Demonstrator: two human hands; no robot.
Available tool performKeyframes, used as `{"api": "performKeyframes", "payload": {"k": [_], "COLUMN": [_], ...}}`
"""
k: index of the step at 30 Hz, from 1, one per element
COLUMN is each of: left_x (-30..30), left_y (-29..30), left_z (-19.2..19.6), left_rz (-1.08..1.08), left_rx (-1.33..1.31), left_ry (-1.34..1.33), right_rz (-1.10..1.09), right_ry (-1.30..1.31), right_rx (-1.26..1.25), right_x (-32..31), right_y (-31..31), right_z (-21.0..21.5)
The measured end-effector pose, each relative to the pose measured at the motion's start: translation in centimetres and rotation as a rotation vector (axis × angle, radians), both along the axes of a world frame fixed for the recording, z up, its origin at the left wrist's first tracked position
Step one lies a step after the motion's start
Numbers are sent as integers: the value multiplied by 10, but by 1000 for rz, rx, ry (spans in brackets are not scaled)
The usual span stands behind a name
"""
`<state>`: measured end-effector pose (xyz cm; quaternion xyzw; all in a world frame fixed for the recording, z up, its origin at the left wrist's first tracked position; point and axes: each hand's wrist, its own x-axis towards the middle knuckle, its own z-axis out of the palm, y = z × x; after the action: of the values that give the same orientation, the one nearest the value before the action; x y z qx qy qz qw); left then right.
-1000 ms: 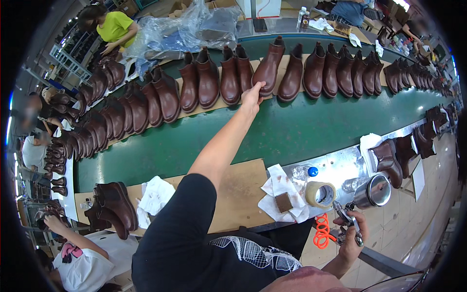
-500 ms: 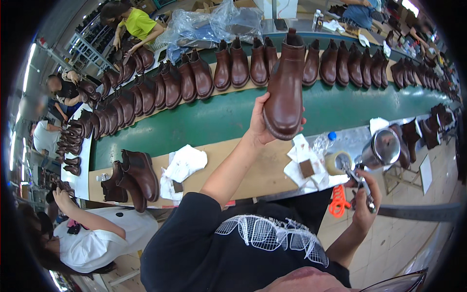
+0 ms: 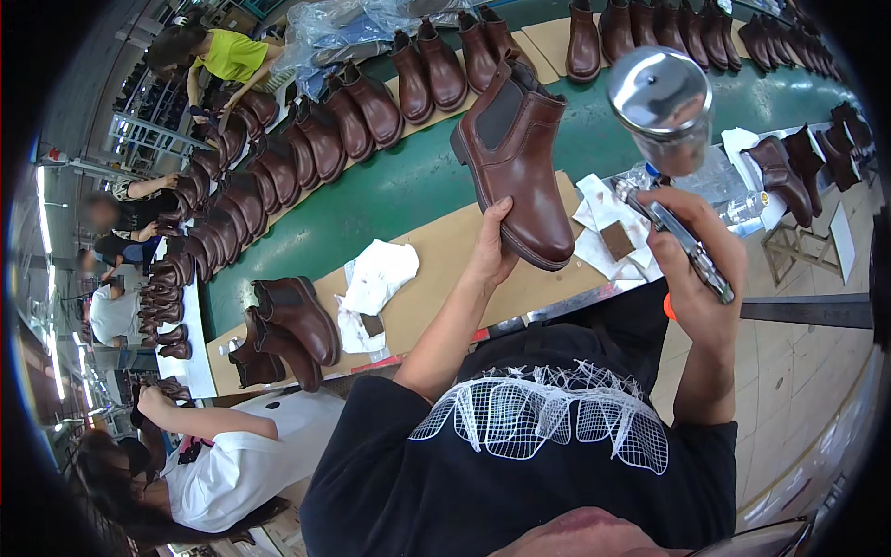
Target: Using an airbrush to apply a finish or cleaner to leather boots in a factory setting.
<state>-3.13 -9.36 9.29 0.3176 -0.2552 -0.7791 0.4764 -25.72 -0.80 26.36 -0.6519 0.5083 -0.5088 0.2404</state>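
My left hand (image 3: 493, 249) is closed on the sole side of a dark brown Chelsea boot (image 3: 531, 190), held up over the bench. The boot's side faces me, showing its dark elastic panel, with the toe pointing down to the right. To its right, my right hand (image 3: 707, 269) is wrapped round the handle of a metal spray gun (image 3: 685, 237). A shiny silver cup (image 3: 661, 97) sits on top of the gun. The spray gun and the boot are apart. Below and between them lie white cloths (image 3: 594, 218) with a brown pad (image 3: 616, 241).
A cardboard-covered bench edge (image 3: 436, 306) runs before me. Several brown boots (image 3: 306, 148) line the far side of the green belt (image 3: 343, 218). A boot pair (image 3: 295, 320) and a white cloth (image 3: 380, 274) stand left. A co-worker in white (image 3: 241, 455) sits close at left.
The boot has turned from toe-down to side-on in my left hand. My right hand has lifted the spray gun up from the bench edge toward the boot. The whole view has shifted.
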Motion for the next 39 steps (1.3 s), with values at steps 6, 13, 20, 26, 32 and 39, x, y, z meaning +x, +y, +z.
{"api": "performKeyframes", "payload": {"k": [6,13,20,26,32,39], "left_x": [9,7,2,4,-2,-14], "left_y": [15,13,16,18,18,19], "left_z": [4,-5,-11,-12,-13,-7], "left_rz": [14,10,19,5,57,167], "left_rx": [28,4,1,-54,-182,-353], "left_ry": [1,29,-13,-52,-125,-174], "right_rz": [11,-59,-8,-75,-12,-73], "right_ry": [-77,-111,-42,-147,-30,-76], "right_rx": [17,26,-30,45,-14,95], "right_x": [9,1,7,5,8,8], "right_y": [5,11,15,17,19,21], "right_z": [-8,-11,-14,-15,-23,-23]}}
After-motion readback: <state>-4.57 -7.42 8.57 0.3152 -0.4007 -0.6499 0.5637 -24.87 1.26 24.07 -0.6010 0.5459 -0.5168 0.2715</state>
